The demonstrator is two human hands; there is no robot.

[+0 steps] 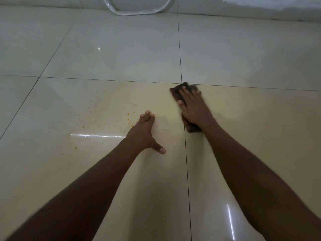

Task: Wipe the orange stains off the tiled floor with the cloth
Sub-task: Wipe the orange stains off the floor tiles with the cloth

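Observation:
A dark brownish cloth (177,92) lies flat on the glossy cream tiled floor (111,54), right where two grout lines cross. My right hand (193,107) presses down on it with the fingers spread, covering its middle. My left hand (145,132) rests flat on the floor to the left of the cloth, fingers together and thumb out, holding nothing. Small orange stains (128,117) dot the tile just left of my left fingertips, with fainter specks spreading further left and one orange spot (75,148) nearer to me.
A clear plastic ring-shaped object (137,9) leans at the base of the far wall (260,6). Dark grout lines (185,153) divide the large tiles. Bright light reflections streak the floor in front of me.

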